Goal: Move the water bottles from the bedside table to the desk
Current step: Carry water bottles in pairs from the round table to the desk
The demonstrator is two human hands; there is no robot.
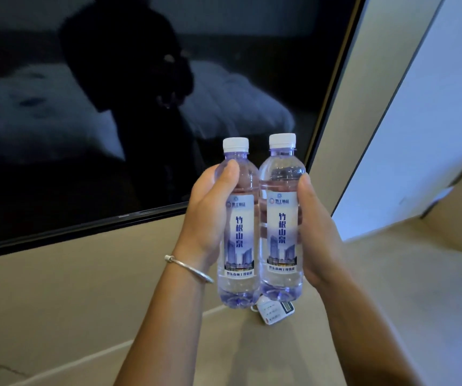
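Head view: left hand (206,215) and right hand (317,232) fingers each grip a clear ribbed plastic bottle (238,232), white-capped.

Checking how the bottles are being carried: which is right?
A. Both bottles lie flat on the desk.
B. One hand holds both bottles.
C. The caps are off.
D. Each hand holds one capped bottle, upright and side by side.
D: the left hand grips the left bottle and the right hand grips the right bottle, both upright with white caps on.
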